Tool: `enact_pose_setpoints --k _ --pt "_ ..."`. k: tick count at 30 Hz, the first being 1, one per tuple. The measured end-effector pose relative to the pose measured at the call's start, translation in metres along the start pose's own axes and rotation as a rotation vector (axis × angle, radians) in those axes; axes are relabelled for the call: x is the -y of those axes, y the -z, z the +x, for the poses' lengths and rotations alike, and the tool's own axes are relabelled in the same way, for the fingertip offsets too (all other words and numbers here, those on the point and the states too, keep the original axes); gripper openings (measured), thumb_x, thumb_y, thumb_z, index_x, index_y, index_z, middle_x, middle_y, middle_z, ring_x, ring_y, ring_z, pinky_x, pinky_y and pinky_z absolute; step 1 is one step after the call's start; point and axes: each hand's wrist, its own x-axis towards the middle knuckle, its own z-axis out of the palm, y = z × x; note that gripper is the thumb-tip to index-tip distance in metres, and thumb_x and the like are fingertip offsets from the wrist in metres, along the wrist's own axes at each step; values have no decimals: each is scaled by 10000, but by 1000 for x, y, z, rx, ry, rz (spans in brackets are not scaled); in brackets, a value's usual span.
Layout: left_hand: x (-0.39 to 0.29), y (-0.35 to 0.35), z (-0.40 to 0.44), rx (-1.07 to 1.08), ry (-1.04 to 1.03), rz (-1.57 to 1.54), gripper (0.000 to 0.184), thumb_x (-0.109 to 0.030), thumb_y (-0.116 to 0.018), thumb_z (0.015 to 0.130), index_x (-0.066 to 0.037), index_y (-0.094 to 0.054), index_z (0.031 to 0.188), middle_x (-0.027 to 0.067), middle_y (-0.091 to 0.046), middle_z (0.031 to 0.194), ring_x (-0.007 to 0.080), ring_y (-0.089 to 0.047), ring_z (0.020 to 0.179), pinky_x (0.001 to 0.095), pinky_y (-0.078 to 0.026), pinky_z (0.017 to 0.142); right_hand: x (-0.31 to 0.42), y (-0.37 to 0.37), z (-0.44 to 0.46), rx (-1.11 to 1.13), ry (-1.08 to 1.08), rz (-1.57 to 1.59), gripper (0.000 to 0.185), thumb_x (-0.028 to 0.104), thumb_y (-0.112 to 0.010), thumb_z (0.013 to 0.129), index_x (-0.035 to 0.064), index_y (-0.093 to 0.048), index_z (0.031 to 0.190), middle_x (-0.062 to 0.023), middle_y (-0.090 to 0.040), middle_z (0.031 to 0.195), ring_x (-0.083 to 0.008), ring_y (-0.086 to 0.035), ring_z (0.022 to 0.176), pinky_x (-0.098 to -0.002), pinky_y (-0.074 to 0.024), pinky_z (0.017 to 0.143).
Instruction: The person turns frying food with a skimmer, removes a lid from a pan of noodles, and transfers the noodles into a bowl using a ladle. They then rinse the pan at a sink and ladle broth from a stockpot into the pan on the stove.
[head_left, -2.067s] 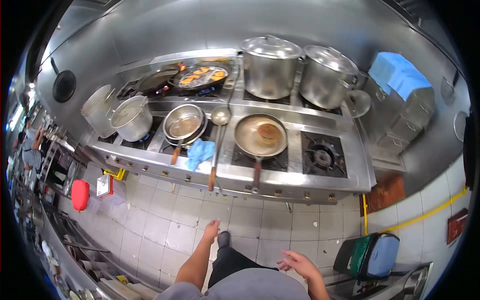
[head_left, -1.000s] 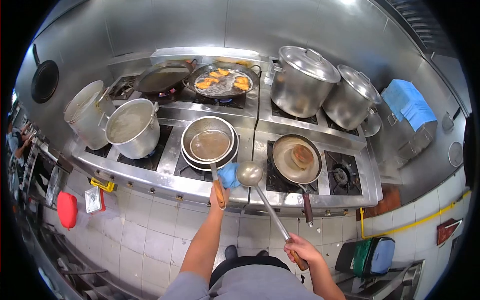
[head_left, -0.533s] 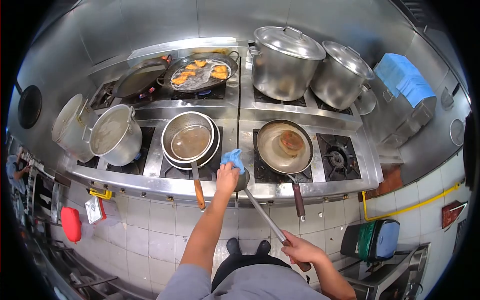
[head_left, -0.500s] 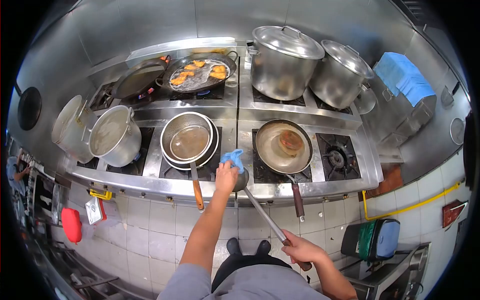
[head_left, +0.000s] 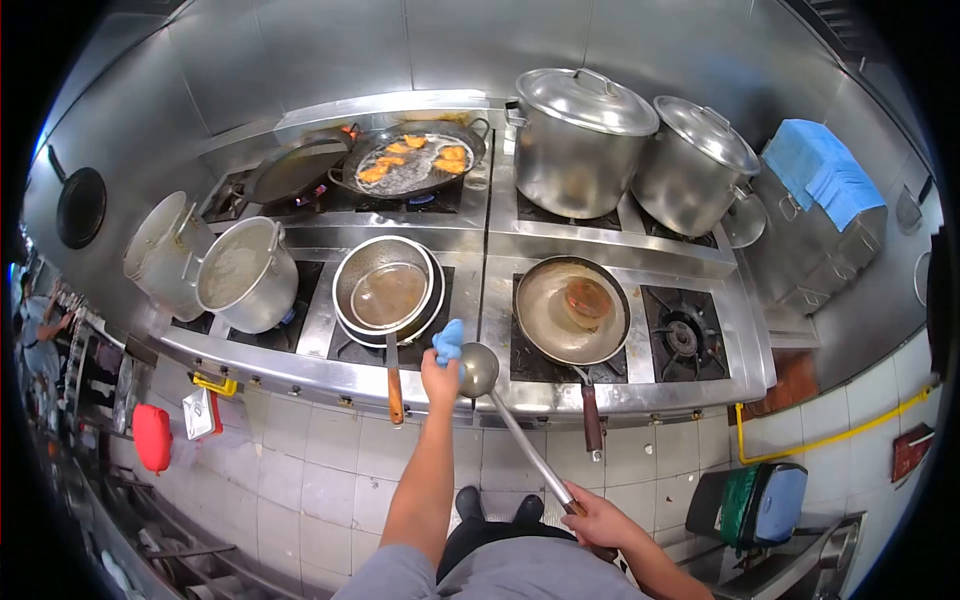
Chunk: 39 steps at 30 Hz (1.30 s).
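Observation:
My left hand (head_left: 440,378) is closed on a crumpled blue cloth (head_left: 449,340) over the stove's front edge, beside the ladle's bowl. My right hand (head_left: 602,520) grips the wooden handle of a long metal ladle (head_left: 530,449), whose bowl (head_left: 479,370) lies right of the cloth. Left of my left hand, a strainer with a wooden handle (head_left: 395,393) rests in stacked pans (head_left: 388,292) on a burner. To the right, a frying pan (head_left: 545,290) holds a round brown thing (head_left: 587,303).
Orange pieces fry in a wok (head_left: 408,178) at the back, beside a second wok (head_left: 298,172). Two lidded pots (head_left: 583,150) stand back right, two open pots (head_left: 240,282) at left. A bin (head_left: 745,503) stands low right. A person (head_left: 42,335) is far left.
First both hands were empty; then my left hand held the strainer's handle and my right the ladle. My left hand has since moved onto the cloth, now lifted and bunched.

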Motion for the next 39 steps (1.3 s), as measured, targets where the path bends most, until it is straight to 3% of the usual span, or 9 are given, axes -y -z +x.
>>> enact_pose_setpoints --k 8,14,18,20,25,30,32,36,39 --pt "-6 31 -61 -14 239 -541 422 -199 -705 800 34 -582 1130 209 -653 1081 338 -623 991 399 -474 890 1 21 8 -60 3 -56 718 93 -597 904 109 -247 1531 -33 -517 797 -114 -534 518 -283 -476 491" --pt "-18 3 -31 97 -120 182 427 -173 -703 781 19 -616 1152 243 -629 1101 413 -594 1054 447 -472 929 -7 8 6 124 -52 -127 706 98 -581 905 79 -239 1522 -44 -545 782 -120 -545 512 -291 -479 489" --pt "-15 -15 -47 156 -232 100 376 -141 -680 775 -11 -632 1125 232 -626 1087 401 -596 1050 451 -478 914 15 1 5 0 -46 -216 592 67 -552 905 102 -317 1447 -14 -481 711 -115 -541 512 -288 -468 476" --pt "-4 -18 -47 329 -337 98 322 -121 -656 777 -47 -647 1091 216 -635 1072 400 -601 1039 453 -483 904 14 7 7 0 -44 -212 616 66 -555 902 105 -306 1464 -18 -486 706 -121 -553 518 -292 -472 480" --pt "-4 20 -14 746 -105 29 320 -55 -597 757 -61 -657 1072 184 -685 1044 353 -646 975 384 -497 829 6 10 3 -50 -32 -345 697 85 -585 877 131 -292 1507 -46 -541 738 -135 -580 543 -299 -495 511" --pt "21 79 -22 1371 -517 773 444 -131 -567 777 -92 -639 1212 206 -681 1091 245 -654 942 361 -501 831 -49 18 1 -204 191 -794 770 166 -637 838 175 -283 1523 -114 -629 843 -214 -643 617 -367 -538 607" --pt "31 124 -43 1231 -223 651 481 -121 -555 758 -60 -627 1230 198 -681 1092 228 -645 934 355 -507 834 -46 19 -4 -259 75 -556 757 188 -643 846 206 -299 1521 -114 -623 819 -211 -644 636 -371 -533 623" --pt "108 163 -74 827 601 -286 457 -81 -523 752 -11 -588 1200 82 -640 923 191 -631 838 334 -532 768 -37 24 -18 -149 7 -249 683 200 -622 885 174 -334 1503 -75 -604 784 -184 -614 599 -350 -513 578" --pt "85 185 -99 595 676 -748 399 -70 -502 772 -37 -557 1166 61 -611 925 164 -614 819 327 -539 748 -44 28 -18 -159 -66 -212 603 165 -623 885 137 -396 1443 -83 -587 751 -230 -611 614 -363 -512 608"
